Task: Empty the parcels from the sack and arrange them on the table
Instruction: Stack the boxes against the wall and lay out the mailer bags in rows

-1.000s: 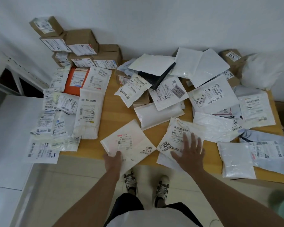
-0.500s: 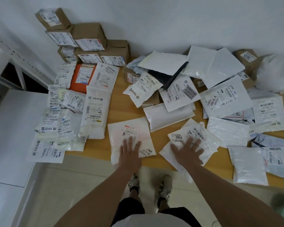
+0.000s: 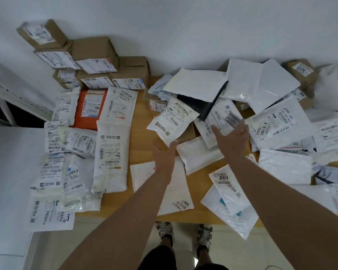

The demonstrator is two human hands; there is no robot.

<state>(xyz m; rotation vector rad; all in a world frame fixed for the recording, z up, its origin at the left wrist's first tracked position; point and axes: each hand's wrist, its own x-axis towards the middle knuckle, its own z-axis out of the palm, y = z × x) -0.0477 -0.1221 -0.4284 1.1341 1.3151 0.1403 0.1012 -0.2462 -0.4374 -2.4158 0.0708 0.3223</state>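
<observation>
A wooden worktop (image 3: 139,133) against a white wall is carrying parcels: sorted rows on the left, a loose pile (image 3: 242,98) on the right. The left hand (image 3: 164,152) is touching the near corner of a white pouch (image 3: 172,121), fingers relaxed. The right hand (image 3: 232,133) is hovering released over the pile. The mailer (image 3: 230,211) overhanging the front edge risks sliding off if an arm is brushing it.

We count two hands: the left hand (image 3: 164,152) at six o'clock and the right hand (image 3: 231,137) just toward three o'clock. About seven brown cardboard boxes (image 3: 94,49) are stacked at ten o'clock, with one more box (image 3: 300,70) at two o'clock. One orange mailer (image 3: 90,108) lies at nine o'clock. One wooden table (image 3: 139,137) holds dozens of white mailers (image 3: 111,154); overlaps prevent an exact count.
</observation>
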